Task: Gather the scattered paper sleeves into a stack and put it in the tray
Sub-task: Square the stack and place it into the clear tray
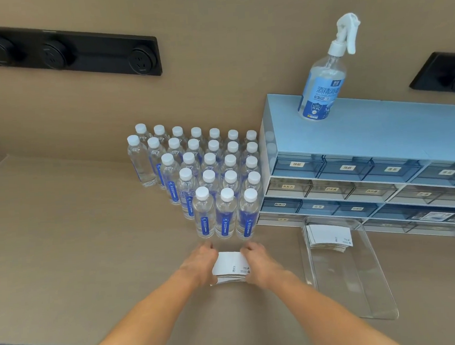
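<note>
Low in the centre of the frame, both bare hands close on a stack of white paper sleeves [231, 266] that rests on the tan countertop [78, 250]. The left hand [200, 263] presses against the stack's left edge and the right hand [257, 263] against its right edge, fingers curled around the ends — the stack is pinched between them, its top sleeve showing small printed marks near the lower right corner. The lower sleeves fan out slightly beneath the top one.

To the right of the hands, in the lower right of the frame, lies a clear plastic tray [364, 292], long and shallow, set a little apart from the right hand. At its far end sits a second pile of white sleeves [329, 236], also slightly fanned; the near part of the tray is bare.

Just beyond the hands stands a block of small water bottles [207, 173] with white caps and blue labels, packed in rows that narrow toward the front row of three. Right of the bottles, touching or nearly touching them, is a blue-topped drawer organiser [368, 167] with labelled clear drawers in several tiers. A spray bottle [325, 82] with a blue label and white trigger stands upright on its top, in the upper right. A black socket strip [64, 51] runs along the wall in the upper left, and another dark socket plate [445, 73] shows at the right edge.
</note>
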A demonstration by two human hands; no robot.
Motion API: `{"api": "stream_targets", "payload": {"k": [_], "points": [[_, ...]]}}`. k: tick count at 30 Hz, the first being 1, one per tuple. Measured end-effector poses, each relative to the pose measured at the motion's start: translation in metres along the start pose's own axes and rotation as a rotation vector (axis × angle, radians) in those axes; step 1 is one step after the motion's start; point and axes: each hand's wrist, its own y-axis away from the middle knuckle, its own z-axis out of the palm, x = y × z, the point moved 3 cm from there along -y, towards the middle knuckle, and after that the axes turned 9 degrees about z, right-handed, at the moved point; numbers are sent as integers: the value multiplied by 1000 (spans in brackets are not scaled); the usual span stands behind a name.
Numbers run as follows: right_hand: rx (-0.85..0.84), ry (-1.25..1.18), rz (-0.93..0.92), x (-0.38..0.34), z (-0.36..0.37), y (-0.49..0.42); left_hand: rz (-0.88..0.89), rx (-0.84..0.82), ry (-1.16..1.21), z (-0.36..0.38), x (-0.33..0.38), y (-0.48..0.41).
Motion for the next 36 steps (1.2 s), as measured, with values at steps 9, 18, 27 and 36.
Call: {"api": "stream_targets", "payload": {"k": [9,18,27,36], "points": [[-44,20,25,0,0,-7,-34,-74,57,-3,-1,-9],[-124,31,102,-2,5,-15,-81,-91,58,11,2,-14],[-79,48,74,1,7,-15,-92,-23,115,22,-1,-13],[-119,99,47,-1,6,-23,-144,-52,97,29,1,-15]]}}
